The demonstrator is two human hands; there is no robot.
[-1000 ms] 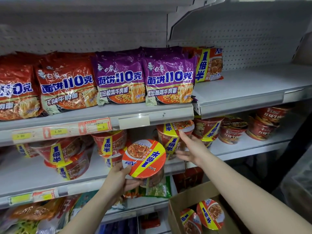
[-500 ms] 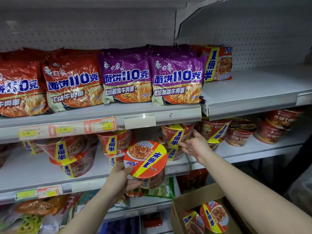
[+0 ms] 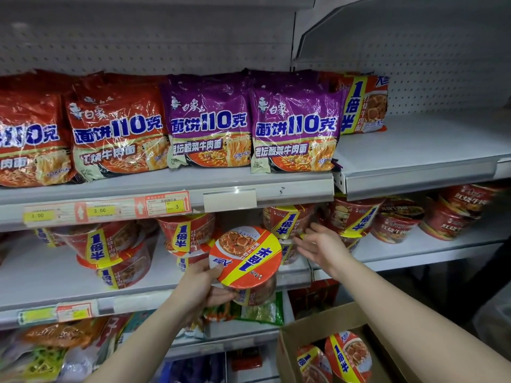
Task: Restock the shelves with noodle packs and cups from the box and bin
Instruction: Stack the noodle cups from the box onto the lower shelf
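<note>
Nearest, at the bottom right, a cardboard box (image 3: pixel 329 327) is cut off by the frame edge; two noodle cups (image 3: pixel 349 355) lie inside it, only partly visible. The bottom shelf beside it holds blurred packets too smeared to read.

The left hand (image 3: pixel 200 288) makes its grip on a red and yellow noodle cup (image 3: pixel 246 257), thumb on the lid rim and fingers curled round the side underneath, so the cup's lower body is mostly hidden. The cup is tilted with its lid toward the camera and hangs in front of the edge of the middle shelf (image 3: pixel 41 283), between two groups of stacked cups.

The right hand (image 3: pixel 322 246) is just right of the held cup and apart from it, palm turned toward the cup, fingers straight and relaxed, gripping nothing. Its fingertips reach a stacked cup (image 3: pixel 287 219) at the shelf front; whether they actually touch it is hard to tell.

Further cups (image 3: pixel 401 219) run rightward, the last ones blurred and cropped. Above, red packs (image 3: pixel 116 128) and purple packs (image 3: pixel 296 125) stand in a row on the upper shelf (image 3: pixel 414 150); the leftmost pack is cut off.
</note>
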